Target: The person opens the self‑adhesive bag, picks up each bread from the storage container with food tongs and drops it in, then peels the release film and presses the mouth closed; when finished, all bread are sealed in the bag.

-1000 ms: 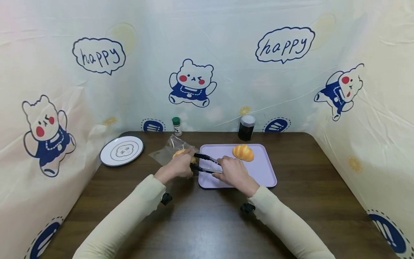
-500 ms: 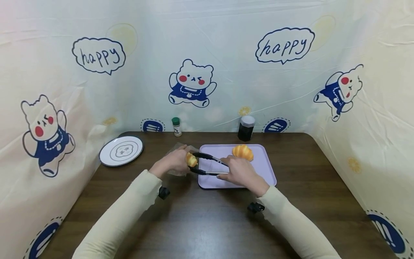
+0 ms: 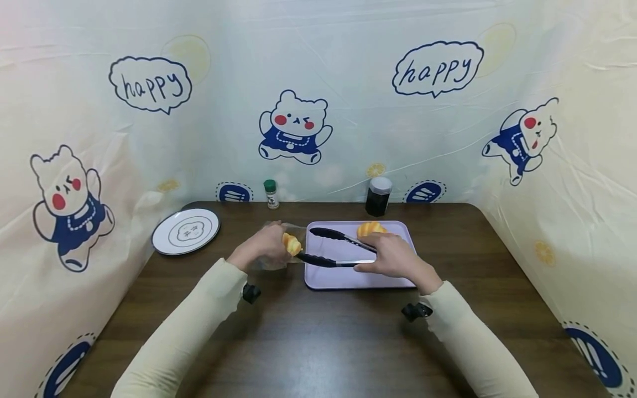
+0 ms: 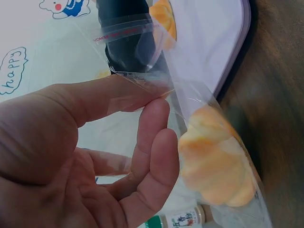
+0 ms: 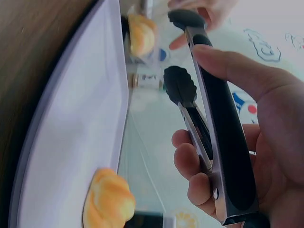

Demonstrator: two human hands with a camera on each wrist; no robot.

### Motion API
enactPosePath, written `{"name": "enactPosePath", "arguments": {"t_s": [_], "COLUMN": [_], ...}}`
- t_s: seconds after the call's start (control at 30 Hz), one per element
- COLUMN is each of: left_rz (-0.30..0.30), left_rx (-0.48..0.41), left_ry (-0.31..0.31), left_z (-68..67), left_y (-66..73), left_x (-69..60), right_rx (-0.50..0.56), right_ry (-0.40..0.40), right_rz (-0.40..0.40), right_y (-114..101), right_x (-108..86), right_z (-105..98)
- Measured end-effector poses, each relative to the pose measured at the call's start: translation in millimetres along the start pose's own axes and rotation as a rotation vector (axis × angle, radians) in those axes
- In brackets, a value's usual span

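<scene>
I am seeing the left hand [image 3: 266,243] pinching a clear bag [image 4: 126,35]. A bread roll [image 3: 292,244] is sitting inside, just right of that nearer hand, its long axis slanting toward one tip of the tongs [image 5: 228,142]; whether they are touching, I cannot tell. The right hand [image 3: 393,255] is gripping the tongs, which are standing wide, pointing left. A second roll [image 5: 107,199] is lying on the lilac tray [image 3: 325,278].

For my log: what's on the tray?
One bread. In the head view, the right grip covers its near side; grip and tongs hide some of the tray, so anything beneath can't be seen there.
</scene>
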State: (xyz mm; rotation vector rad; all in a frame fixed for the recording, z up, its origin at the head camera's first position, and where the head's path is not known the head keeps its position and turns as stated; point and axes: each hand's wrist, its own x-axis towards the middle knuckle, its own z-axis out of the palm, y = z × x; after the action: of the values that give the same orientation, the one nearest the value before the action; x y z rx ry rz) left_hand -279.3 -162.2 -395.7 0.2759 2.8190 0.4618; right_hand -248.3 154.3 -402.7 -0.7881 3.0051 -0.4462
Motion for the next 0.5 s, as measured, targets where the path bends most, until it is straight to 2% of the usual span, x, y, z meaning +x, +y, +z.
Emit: {"name": "enactPosePath", "arguments": {"t_s": [0.2, 0.33, 0.5], "left_rz": [0.022, -0.003, -0.014], "left_rx": [0.05, 0.054, 0.061], "left_ry": [0.022, 0.035, 0.04], "left_z": [2.4, 4.8, 5.1], "left_y": [2.2, 5.6, 8.7], "left_x": [1.6, 1.6, 1.3], "right_rx": [-0.008, -0.022, -0.021], "right_ry": [-0.011, 0.002, 0.013], "right_rz": [0.034, 0.052, 0.117], "right_y": [13.8, 23.1, 35.0], "right_x": [-7.5, -13.3, -19.7], "right_z": [-7.0, -9.7, -13.5]}}
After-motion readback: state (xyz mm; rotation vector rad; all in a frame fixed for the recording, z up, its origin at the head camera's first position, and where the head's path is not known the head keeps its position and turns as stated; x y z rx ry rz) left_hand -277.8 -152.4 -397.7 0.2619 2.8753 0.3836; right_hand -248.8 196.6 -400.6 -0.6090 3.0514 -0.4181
